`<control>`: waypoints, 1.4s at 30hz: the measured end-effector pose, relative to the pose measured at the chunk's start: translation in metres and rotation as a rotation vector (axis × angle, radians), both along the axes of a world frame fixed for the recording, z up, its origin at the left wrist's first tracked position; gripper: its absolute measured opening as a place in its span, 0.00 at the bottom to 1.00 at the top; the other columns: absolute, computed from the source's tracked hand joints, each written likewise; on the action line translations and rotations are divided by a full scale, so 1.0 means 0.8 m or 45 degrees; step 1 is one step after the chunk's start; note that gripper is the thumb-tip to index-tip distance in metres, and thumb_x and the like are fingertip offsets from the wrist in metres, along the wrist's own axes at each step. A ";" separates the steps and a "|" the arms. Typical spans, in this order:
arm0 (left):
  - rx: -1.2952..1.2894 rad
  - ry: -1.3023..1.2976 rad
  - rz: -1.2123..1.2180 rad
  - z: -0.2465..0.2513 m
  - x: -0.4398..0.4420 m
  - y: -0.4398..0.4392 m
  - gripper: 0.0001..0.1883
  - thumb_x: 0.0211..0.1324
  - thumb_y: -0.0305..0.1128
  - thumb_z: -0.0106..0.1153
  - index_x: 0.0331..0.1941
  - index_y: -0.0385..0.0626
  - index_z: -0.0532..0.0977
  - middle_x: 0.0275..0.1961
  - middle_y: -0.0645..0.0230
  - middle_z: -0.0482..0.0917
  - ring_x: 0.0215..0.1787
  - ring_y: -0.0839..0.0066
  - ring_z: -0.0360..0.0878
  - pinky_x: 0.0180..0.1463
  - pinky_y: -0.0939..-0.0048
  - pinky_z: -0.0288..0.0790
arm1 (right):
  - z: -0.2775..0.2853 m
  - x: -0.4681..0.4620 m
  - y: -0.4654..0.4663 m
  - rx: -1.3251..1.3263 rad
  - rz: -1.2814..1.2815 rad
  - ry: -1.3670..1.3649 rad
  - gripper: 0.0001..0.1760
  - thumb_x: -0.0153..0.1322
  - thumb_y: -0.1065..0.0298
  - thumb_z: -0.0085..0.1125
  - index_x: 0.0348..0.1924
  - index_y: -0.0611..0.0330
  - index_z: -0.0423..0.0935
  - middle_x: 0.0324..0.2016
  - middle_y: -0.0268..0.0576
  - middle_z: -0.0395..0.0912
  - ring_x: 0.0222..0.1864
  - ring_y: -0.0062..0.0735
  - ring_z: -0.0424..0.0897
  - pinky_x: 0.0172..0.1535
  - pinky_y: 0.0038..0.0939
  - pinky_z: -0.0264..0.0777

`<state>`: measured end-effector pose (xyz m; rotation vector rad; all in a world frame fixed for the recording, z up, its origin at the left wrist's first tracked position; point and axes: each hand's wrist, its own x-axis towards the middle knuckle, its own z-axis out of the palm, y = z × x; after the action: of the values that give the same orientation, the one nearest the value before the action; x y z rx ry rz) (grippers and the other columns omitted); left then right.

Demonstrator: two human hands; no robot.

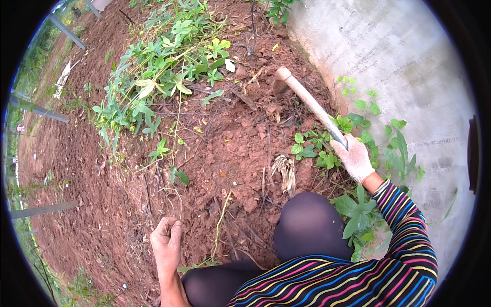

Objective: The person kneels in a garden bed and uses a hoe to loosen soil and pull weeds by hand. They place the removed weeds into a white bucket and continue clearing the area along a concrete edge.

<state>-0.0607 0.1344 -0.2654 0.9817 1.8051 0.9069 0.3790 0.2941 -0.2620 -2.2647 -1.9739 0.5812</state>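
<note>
My right hand, in a pale work glove, grips the lower end of a short-handled hoe. The hoe's head is at the far end of the handle, down against the reddish soil, with its blade partly hidden in shadow and dirt. My bare left hand is soil-stained, its thumb and fingertip pinched on a thin dry stem. From there the stem runs up toward a small leafy shoot. Between my hands lies loose, clumpy red soil.
A heap of leafy vines spreads at the upper left. A grey concrete wall borders the right side, with weeds at its foot. A withered leaf lies before my knee. Posts stand along the left.
</note>
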 end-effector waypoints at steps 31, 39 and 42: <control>-0.060 -0.098 -0.011 0.010 0.012 0.010 0.03 0.63 0.24 0.54 0.34 0.38 0.75 0.27 0.79 0.73 0.29 0.90 0.64 0.31 0.83 0.61 | 0.045 -0.151 0.096 0.754 0.402 0.474 0.22 0.73 0.47 0.54 0.38 0.61 0.71 0.22 0.55 0.76 0.26 0.52 0.79 0.30 0.39 0.71; -0.010 -0.177 0.075 0.013 0.016 0.012 0.04 0.64 0.26 0.55 0.35 0.39 0.75 0.26 0.81 0.71 0.26 0.92 0.61 0.27 0.85 0.56 | -0.141 -0.139 0.091 -0.229 0.319 0.139 0.34 0.74 0.38 0.41 0.45 0.68 0.74 0.28 0.63 0.78 0.38 0.62 0.79 0.42 0.50 0.71; -0.021 -0.190 0.070 0.013 0.013 0.005 0.04 0.64 0.27 0.55 0.35 0.40 0.75 0.25 0.82 0.71 0.25 0.92 0.61 0.26 0.85 0.56 | -0.137 -0.123 0.086 -0.110 0.356 0.223 0.34 0.74 0.40 0.42 0.40 0.71 0.74 0.30 0.65 0.78 0.38 0.65 0.78 0.43 0.49 0.71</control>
<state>-0.0506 0.1385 -0.2547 0.8348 1.7176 0.9720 0.2803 0.3631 -0.3713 -1.9147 -2.2278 0.8738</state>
